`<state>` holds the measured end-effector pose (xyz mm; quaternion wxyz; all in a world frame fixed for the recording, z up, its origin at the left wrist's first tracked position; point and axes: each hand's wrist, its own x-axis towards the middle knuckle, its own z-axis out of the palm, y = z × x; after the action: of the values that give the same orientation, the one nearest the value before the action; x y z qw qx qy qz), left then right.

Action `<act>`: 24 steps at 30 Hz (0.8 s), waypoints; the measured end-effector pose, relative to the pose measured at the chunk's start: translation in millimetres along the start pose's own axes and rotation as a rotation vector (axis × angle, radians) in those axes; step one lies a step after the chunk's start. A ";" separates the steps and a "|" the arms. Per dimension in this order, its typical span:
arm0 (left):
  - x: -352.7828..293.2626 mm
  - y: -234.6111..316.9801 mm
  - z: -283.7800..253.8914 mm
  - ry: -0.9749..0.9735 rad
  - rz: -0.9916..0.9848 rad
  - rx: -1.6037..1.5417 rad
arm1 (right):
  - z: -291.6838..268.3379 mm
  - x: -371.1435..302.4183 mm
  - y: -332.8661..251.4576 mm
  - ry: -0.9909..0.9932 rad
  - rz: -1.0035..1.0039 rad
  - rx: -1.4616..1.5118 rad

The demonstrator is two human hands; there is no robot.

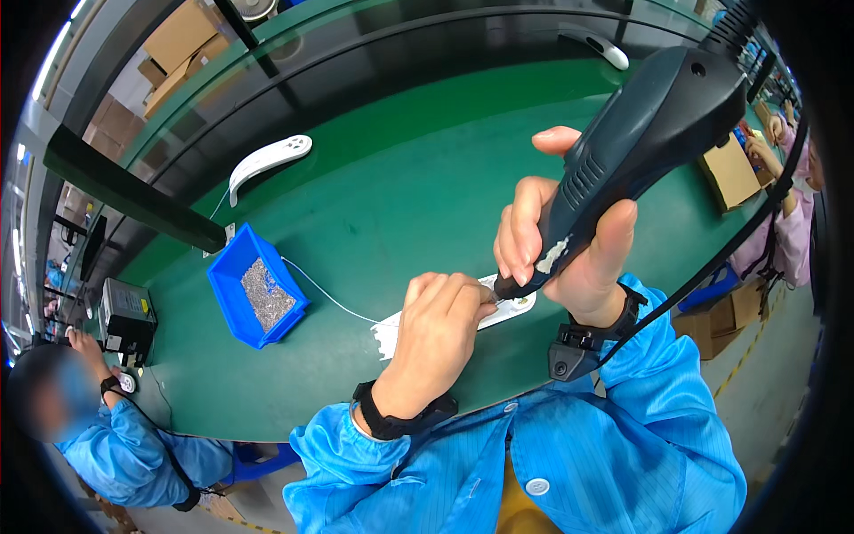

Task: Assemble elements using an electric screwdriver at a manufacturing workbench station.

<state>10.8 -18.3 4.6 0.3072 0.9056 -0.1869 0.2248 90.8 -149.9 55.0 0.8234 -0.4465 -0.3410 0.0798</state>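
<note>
My right hand is wrapped round a dark electric screwdriver, held slanting with its tip down. That tip meets a long white plastic housing on the green bench, near the housing's right end. Over the housing's middle lies my left hand, holding it, fingers bent and drawn together beside the screwdriver's tip. Any small piece between those fingertips is hidden. A thin pale wire runs from the housing's left end toward a blue bin of small metal screws.
Further back on the green bench lies a curved white housing; another white piece is at the far edge. A dark post rises at left. The screwdriver's cable hangs at right. Co-workers sit on both sides.
</note>
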 end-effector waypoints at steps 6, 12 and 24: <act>-0.5 -3.1 4.5 0.019 -0.011 -0.014 | -1.2 -1.0 3.1 -0.053 -0.034 -0.068; 0.5 -0.1 9.0 -0.022 -0.032 0.065 | -3.8 0.0 2.0 -0.046 0.049 -0.084; 0.3 -26.1 -3.9 0.028 -0.250 0.045 | -30.0 -3.5 30.5 0.123 -0.037 -0.122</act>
<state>22.3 3.5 -4.8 0.3151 0.9253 -0.0630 0.2013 112.4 -154.0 18.1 0.8153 -0.4937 -0.3021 0.0162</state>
